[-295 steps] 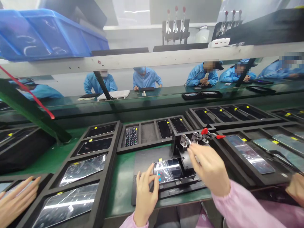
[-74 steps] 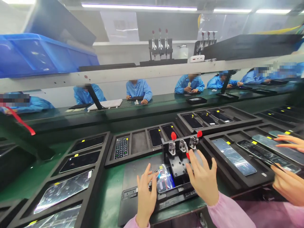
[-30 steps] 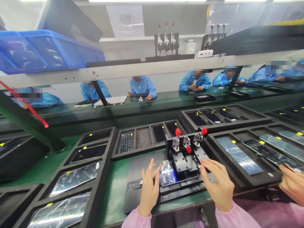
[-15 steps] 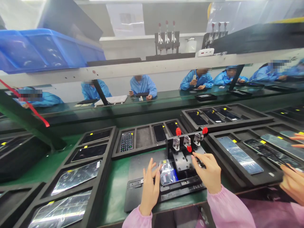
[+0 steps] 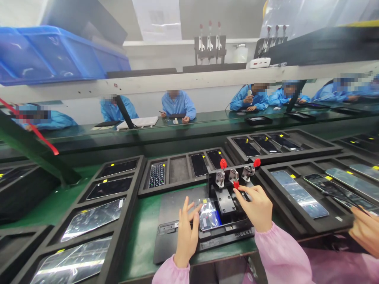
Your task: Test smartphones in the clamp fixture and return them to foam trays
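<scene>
A phone wrapped in shiny film (image 5: 209, 215) lies in a black clamping fixture (image 5: 227, 202) on a dark base plate (image 5: 173, 205). My left hand (image 5: 186, 230) is open, its spread fingertips resting on the phone's left edge. My right hand (image 5: 257, 206) reaches over the fixture with thumb and forefinger closed at the lowered red handle of the middle toggle clamp (image 5: 236, 184). The left clamp handle (image 5: 223, 163) and the right clamp handle (image 5: 256, 162) stand raised. Both my sleeves are pink.
Black foam trays of phones surround the fixture: left tray (image 5: 130, 205), back tray (image 5: 177, 184), right tray (image 5: 281, 197). A co-worker's hand (image 5: 365, 232) at the right edge holds a thin tool over the right tray. People in blue coats sit across the green belt.
My right hand has moved from beside the fixture up to the middle clamp's red handle and closed on it. My left hand has stayed on the phone's edge.
</scene>
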{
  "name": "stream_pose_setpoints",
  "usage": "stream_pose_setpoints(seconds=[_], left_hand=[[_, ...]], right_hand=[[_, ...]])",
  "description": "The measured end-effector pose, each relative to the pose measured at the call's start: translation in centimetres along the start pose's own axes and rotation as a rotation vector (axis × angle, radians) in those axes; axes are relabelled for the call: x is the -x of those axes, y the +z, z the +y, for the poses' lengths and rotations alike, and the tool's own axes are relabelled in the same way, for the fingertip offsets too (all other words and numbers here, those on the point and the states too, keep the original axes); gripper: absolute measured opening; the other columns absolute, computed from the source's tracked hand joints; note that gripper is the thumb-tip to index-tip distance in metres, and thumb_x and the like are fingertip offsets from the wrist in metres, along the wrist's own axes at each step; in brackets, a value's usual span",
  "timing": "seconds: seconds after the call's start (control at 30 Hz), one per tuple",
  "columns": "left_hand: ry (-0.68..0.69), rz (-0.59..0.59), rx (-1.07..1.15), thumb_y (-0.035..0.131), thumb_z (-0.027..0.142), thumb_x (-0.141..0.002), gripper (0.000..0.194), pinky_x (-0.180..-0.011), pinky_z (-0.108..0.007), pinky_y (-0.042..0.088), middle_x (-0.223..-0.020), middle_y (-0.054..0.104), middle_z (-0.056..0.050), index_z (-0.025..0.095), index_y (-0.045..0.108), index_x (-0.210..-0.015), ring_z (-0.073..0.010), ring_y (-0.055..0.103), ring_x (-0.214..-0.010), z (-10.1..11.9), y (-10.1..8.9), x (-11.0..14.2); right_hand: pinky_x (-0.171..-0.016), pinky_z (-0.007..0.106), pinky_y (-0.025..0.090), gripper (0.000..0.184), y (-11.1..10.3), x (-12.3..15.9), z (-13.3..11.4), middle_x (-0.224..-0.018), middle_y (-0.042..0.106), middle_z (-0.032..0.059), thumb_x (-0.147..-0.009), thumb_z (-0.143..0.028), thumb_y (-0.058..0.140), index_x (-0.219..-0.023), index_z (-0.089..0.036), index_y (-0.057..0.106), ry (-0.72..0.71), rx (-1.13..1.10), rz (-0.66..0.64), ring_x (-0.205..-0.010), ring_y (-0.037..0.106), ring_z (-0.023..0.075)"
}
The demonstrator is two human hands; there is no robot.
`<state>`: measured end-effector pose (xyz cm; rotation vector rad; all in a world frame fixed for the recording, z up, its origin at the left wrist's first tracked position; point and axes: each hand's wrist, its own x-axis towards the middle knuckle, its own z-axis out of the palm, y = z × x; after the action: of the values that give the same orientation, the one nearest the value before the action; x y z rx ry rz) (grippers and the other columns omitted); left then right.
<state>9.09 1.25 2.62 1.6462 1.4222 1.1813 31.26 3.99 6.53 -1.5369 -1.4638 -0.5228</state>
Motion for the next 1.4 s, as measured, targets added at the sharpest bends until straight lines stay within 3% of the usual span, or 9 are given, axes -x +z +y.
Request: stream_pose_setpoints(seconds=[0.43, 0.7, 1.1, 1.23, 1.4], left_hand=[[0.017, 0.041, 0.008, 0.036, 0.031, -0.092, 0.056, -0.101, -0.044, 0.033, -0.113, 0.066, -0.005, 0.025, 0.01, -0.141, -0.0168, 0.045, -0.123, -0.4, 0.1, 0.0], [0.007, 0.013, -0.028, 0.036, 0.03, -0.092, 0.056, -0.104, -0.047, 0.027, -0.111, 0.067, -0.008, 0.022, 0.009, -0.141, -0.0171, 0.043, -0.125, -0.3, 0.0, 0.1], [0.002, 0.008, -0.022, 0.036, 0.031, -0.092, 0.057, -0.105, -0.047, 0.025, -0.11, 0.067, -0.007, 0.022, 0.009, -0.141, -0.0167, 0.042, -0.124, -0.4, 0.0, 0.2], [-0.04, 0.02, 0.073, 0.039, 0.035, -0.091, 0.057, -0.105, -0.044, 0.026, -0.109, 0.068, -0.007, 0.022, 0.013, -0.14, -0.0172, 0.043, -0.125, -0.2, 0.0, 0.0], [-0.156, 0.045, 0.335, 0.042, 0.042, -0.089, 0.058, -0.105, -0.039, 0.029, -0.11, 0.067, -0.008, 0.021, 0.019, -0.139, -0.0172, 0.044, -0.124, 0.3, 1.2, -0.5]], right_hand=[[-0.048, 0.017, 0.035, 0.018, 0.3, -0.2, -0.1, -0.067, 0.057, -0.0027, -0.074, -0.038, 0.064, -0.067, -0.022, 0.065, 0.044, 0.05, -0.042, -0.051, 0.048, 0.0033], [-0.055, 0.018, 0.036, 0.023, 0.6, -0.1, 0.1, -0.068, 0.057, -0.0024, -0.075, -0.04, 0.062, -0.062, -0.021, 0.061, 0.058, 0.042, -0.087, -0.06, 0.052, 0.0052], [-0.054, 0.019, 0.036, 0.026, 0.7, -0.7, 0.0, -0.061, 0.05, -0.0033, -0.074, -0.037, 0.061, -0.057, -0.019, 0.055, 0.06, -0.012, -0.132, -0.055, 0.046, 0.0049], [-0.057, 0.021, 0.039, 0.023, -1.0, -1.7, -0.6, -0.057, 0.047, -0.0043, -0.071, -0.025, 0.063, -0.054, -0.018, 0.048, 0.037, -0.204, 0.021, -0.054, 0.045, 0.0063], [-0.057, 0.026, 0.042, 0.017, -3.9, -3.0, -1.0, -0.058, 0.053, -0.0027, -0.077, -0.019, 0.055, -0.061, -0.019, 0.048, 0.135, -0.533, 0.291, -0.057, 0.052, 0.0102]])
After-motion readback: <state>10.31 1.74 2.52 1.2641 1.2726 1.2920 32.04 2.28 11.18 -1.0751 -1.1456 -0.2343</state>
